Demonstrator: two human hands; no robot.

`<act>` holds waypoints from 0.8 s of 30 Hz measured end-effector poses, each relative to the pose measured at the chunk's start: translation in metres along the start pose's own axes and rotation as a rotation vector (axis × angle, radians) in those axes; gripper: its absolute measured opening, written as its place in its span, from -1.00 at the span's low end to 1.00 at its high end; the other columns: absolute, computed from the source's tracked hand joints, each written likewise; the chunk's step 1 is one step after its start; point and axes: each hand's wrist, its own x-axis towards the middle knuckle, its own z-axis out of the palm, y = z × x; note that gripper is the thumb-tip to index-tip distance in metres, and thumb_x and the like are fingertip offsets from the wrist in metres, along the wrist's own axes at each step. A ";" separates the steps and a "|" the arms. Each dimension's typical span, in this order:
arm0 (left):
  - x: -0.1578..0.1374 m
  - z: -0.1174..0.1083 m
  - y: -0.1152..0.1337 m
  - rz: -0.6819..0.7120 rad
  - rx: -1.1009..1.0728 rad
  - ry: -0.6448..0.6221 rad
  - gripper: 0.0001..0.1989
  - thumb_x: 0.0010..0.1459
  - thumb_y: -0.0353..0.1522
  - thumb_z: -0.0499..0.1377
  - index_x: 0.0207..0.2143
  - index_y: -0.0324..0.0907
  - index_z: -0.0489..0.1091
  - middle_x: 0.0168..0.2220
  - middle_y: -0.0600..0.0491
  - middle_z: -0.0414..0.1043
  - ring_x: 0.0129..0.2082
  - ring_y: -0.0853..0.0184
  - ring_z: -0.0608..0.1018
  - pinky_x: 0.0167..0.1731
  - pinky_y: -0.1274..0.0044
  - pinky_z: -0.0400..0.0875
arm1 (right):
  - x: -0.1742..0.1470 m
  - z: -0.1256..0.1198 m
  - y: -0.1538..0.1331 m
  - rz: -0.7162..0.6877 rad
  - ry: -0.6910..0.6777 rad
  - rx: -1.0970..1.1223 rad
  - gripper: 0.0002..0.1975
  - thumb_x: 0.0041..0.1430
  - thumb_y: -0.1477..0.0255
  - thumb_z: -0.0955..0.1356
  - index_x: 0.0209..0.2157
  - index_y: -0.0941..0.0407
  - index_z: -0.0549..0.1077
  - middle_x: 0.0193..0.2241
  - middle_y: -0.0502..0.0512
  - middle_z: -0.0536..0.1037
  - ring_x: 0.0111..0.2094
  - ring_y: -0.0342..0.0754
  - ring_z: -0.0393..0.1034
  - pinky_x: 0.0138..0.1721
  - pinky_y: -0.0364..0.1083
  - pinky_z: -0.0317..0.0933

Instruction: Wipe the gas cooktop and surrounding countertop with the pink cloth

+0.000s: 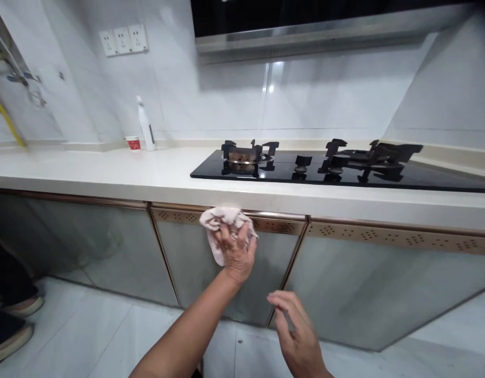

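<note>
My left hand (pixel 238 257) is pressed against a cabinet door with a pale pinkish cloth (pixel 219 218) bunched under its fingers. The cloth lies over the perforated copper-coloured strip (pixel 276 226) at the top of that door and hangs down onto the grey-green glass panel (pixel 189 257). Lower and to the right, my right hand (pixel 299 333) is held in the air in front of the cabinets. Its fingers are loosely bent, the thumb stands apart from them, and nothing shows between them.
Above the cabinets runs a white countertop (pixel 167 170) with a black gas hob (pixel 285 170) set in it. A white spray bottle (pixel 147 128) and a small red-and-white tub (pixel 133 143) stand by the wall. At the left edge are another person's shoes (pixel 14 341). A range hood (pixel 325 34) overhangs the hob.
</note>
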 end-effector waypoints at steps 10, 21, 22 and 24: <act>0.026 -0.009 -0.021 0.552 -0.050 -0.255 -0.63 0.13 -0.37 0.24 -0.04 0.25 0.50 0.01 0.00 0.37 0.22 -0.02 0.24 0.18 -0.02 0.15 | -0.019 -0.017 0.028 0.245 0.048 -0.157 -0.76 0.28 0.26 0.27 -0.17 0.04 0.52 -0.25 0.11 0.62 -0.25 -0.02 0.55 -0.46 -0.16 0.41; 0.080 -0.143 -0.184 0.189 0.186 -0.252 -0.79 -0.07 -0.24 0.32 -0.34 -0.03 0.42 -0.11 -0.05 0.30 0.12 0.04 0.28 0.22 0.01 0.12 | -0.027 0.014 0.041 0.382 -0.042 -0.019 -0.72 0.25 0.20 0.28 -0.25 0.05 0.56 -0.35 0.10 0.63 -0.36 -0.03 0.57 -0.59 -0.19 0.34; 0.081 -0.152 -0.194 0.136 0.219 -0.180 -0.76 -0.07 -0.26 0.31 -0.31 -0.06 0.39 -0.06 -0.09 0.27 0.15 0.02 0.24 0.22 -0.01 0.09 | -0.024 0.018 0.036 0.332 -0.063 0.006 -0.73 0.25 0.22 0.28 -0.28 0.04 0.56 -0.35 0.09 0.62 -0.36 -0.04 0.56 -0.58 -0.19 0.34; 0.077 -0.156 -0.204 -0.009 0.250 -0.043 -0.69 -0.06 -0.28 0.30 -0.24 -0.10 0.34 0.03 -0.14 0.20 0.19 -0.01 0.18 0.24 0.01 0.04 | -0.020 0.022 0.027 0.252 -0.074 0.033 -0.74 0.25 0.26 0.27 -0.33 0.02 0.57 -0.35 0.08 0.61 -0.35 -0.05 0.55 -0.50 -0.17 0.38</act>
